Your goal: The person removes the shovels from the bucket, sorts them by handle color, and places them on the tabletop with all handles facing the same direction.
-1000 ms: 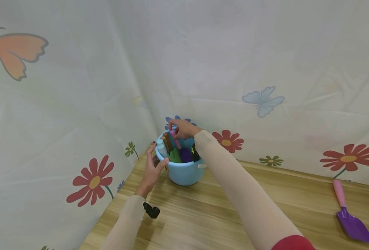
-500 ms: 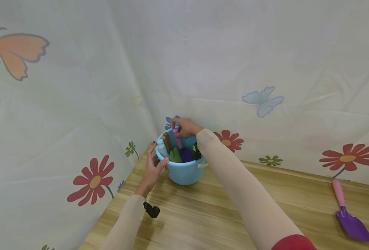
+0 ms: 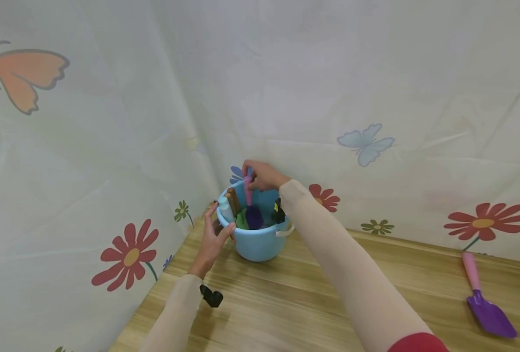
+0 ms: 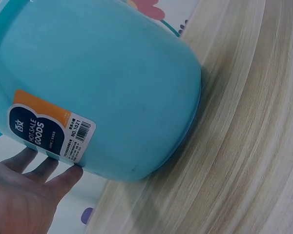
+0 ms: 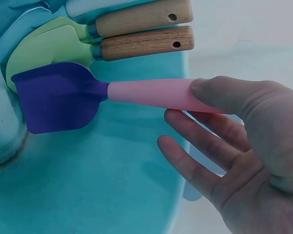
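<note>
My right hand pinches the pink handle of a small purple-bladed garden trowel between thumb and fingers, over the light blue bucket. The trowel stands blade down inside the bucket. At the bucket's left side my left hand has its thumb at the near rim. In the left wrist view, its straight fingertips touch the wall beside a label. Two wooden-handled tools with green blades lean in the bucket, near a pale blue capped item.
A black item with a yellow mark sits inside the bucket's right edge. Another pink-handled purple trowel lies far right on the wooden table. White flower-printed sheeting rises behind and to the left. A white bucket handle hangs at the right.
My right hand has risen slightly, bringing the trowel from a leftward lean to nearly upright, with its blade higher. My left hand stays at the bucket's side.
</note>
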The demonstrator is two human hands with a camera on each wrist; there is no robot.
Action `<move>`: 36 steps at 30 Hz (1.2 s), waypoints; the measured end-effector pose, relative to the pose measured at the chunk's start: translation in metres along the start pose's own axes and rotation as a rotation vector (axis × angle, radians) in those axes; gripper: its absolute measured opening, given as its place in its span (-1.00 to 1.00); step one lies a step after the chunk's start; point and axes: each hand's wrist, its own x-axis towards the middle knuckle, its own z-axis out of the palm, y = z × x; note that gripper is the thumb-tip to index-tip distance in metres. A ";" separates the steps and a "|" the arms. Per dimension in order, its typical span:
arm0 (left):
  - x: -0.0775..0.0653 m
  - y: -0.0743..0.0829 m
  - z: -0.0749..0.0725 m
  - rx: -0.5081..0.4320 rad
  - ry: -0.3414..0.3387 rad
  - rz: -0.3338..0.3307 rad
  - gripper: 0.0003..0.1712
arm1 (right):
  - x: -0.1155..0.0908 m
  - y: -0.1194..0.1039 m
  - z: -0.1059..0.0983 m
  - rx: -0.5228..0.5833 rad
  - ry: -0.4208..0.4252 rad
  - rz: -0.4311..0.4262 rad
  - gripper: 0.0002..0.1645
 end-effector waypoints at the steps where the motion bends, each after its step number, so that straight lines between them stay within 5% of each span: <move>1: 0.001 0.000 0.000 -0.001 0.001 -0.001 -0.06 | 0.000 0.000 -0.001 0.005 0.008 -0.001 -0.58; 16: 0.002 0.000 -0.003 -0.011 -0.004 -0.029 -0.06 | -0.008 -0.001 -0.011 0.013 0.085 -0.040 -0.60; 26: -0.001 0.022 -0.003 -0.011 -0.023 -0.048 -0.03 | -0.014 -0.009 -0.021 0.003 0.118 -0.111 -0.63; 36: 0.002 -0.005 -0.012 -0.005 -0.006 -0.038 -0.06 | -0.022 -0.024 -0.025 0.008 0.129 -0.181 -0.63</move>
